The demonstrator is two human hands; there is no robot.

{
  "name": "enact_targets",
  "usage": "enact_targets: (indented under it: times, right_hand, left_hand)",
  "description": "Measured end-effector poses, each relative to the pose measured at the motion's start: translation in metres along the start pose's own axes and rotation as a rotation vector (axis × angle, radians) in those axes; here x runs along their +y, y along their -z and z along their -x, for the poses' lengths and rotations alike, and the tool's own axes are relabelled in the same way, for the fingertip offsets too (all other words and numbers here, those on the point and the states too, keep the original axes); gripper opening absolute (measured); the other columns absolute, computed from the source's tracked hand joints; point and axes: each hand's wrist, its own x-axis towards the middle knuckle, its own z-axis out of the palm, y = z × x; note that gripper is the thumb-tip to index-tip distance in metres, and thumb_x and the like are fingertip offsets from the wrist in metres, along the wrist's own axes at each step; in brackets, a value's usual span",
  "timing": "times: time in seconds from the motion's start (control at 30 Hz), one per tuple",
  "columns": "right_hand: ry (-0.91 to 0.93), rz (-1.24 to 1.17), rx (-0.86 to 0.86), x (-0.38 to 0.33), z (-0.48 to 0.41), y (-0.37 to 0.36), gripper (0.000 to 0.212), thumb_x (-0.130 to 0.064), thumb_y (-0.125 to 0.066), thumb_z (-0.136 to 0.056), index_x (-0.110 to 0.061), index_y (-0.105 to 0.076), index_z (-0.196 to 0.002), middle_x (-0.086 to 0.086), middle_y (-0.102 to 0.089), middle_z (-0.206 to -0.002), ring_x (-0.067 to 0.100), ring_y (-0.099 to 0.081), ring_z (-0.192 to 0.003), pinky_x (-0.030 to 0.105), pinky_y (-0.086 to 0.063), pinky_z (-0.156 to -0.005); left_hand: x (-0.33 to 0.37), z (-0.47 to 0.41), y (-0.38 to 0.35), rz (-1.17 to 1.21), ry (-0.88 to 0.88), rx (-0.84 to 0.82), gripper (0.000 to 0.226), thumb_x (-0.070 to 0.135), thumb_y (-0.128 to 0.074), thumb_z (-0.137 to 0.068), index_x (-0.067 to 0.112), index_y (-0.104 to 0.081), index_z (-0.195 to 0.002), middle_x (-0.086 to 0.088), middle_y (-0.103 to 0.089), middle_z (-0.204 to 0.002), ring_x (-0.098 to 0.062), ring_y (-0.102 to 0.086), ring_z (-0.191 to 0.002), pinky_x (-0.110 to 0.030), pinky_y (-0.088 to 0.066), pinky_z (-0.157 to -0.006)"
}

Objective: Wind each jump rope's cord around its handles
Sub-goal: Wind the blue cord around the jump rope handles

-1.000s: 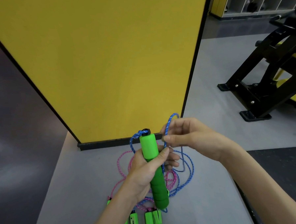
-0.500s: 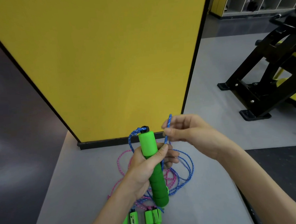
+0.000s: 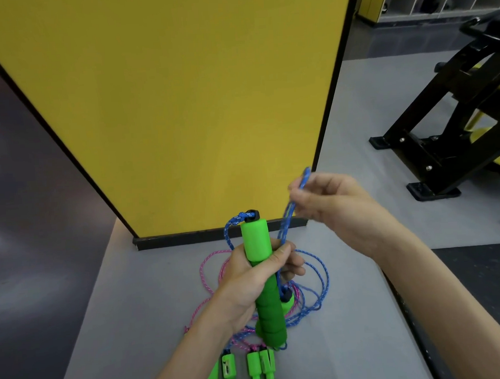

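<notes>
Blue cord (image 3: 285, 225) stretched taut above the grey table (image 3: 139, 311), pinched in my right hand's (image 3: 336, 205) curled fingers, my left hand (image 3: 248, 288) gripping the green foam handles (image 3: 256, 241) upright just below, pink cord (image 3: 205, 275) and spare green handles (image 3: 261, 368) lying underneath.

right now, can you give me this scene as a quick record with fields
left hand: grips the green foam handles
right hand: pinches a loop of the blue cord, raised beside them
blue cord: mostly loose coils on the table
pink cord: loose on the table too
near edge: more green handles lying flat
</notes>
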Motion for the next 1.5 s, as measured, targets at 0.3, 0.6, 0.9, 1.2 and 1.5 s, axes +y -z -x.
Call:
enact_targets:
  times: [0.3, 0.6, 0.9, 1.2, 1.5]
  right_hand:
    - [-0.088, 0.186, -0.280, 0.002, 0.006, -0.004, 0.027, -0.019, -0.068, -0.074, -0.004, -0.067, -0.096, 0.009, -0.066, -0.084, 0.013, -0.061, -0.073, 0.024, -0.052, -0.074]
    - [-0.040, 0.113, -0.230, -0.007, 0.007, -0.004, 0.035, -0.019, -0.066, -0.077, 0.010, -0.061, -0.095, 0.020, -0.061, -0.081, 0.024, -0.059, -0.062, 0.029, -0.051, -0.065]
    - [-0.022, 0.097, -0.225, -0.012, 0.009, -0.007, 0.022, -0.020, -0.066, -0.075, -0.003, -0.064, -0.089, 0.004, -0.065, -0.077, 0.015, -0.062, -0.071, 0.025, -0.053, -0.072]
    - [-0.023, -0.257, -0.223, -0.021, 0.010, -0.009, 0.011, -0.012, -0.063, -0.080, -0.007, -0.061, -0.089, 0.004, -0.064, -0.079, 0.016, -0.060, -0.068, 0.026, -0.056, -0.061]
    - [-0.039, -0.527, 0.103, -0.007, -0.002, -0.005, 0.016, -0.015, -0.059, -0.083, -0.006, -0.060, -0.097, 0.007, -0.067, -0.082, 0.019, -0.068, -0.078, 0.028, -0.059, -0.076]
  left_hand:
    - [0.002, 0.000, 0.001, -0.033, -0.021, 0.016, 0.022, 0.019, -0.065, -0.076, 0.001, -0.065, -0.089, -0.011, -0.071, -0.077, -0.021, -0.069, -0.073, -0.027, -0.054, -0.067]
    - [0.001, 0.001, 0.004, -0.097, 0.034, 0.000, 0.026, 0.020, -0.074, -0.072, 0.024, -0.074, -0.098, -0.026, -0.063, -0.107, -0.027, -0.062, -0.092, -0.036, -0.055, -0.078]
    - [0.005, -0.002, 0.005, -0.055, -0.121, 0.080, 0.041, 0.006, -0.063, -0.067, 0.034, -0.076, -0.094, 0.004, -0.072, -0.107, -0.012, -0.065, -0.099, -0.027, -0.053, -0.080]
    - [-0.004, 0.000, 0.012, -0.138, 0.073, 0.015, 0.052, 0.011, -0.073, -0.061, 0.014, -0.062, -0.112, -0.008, -0.071, -0.106, -0.014, -0.068, -0.090, -0.021, -0.054, -0.069]
    - [-0.006, 0.005, 0.004, -0.099, 0.077, -0.185, 0.024, 0.014, -0.065, -0.080, 0.021, -0.074, -0.102, -0.014, -0.070, -0.113, -0.028, -0.066, -0.105, -0.037, -0.053, -0.088]
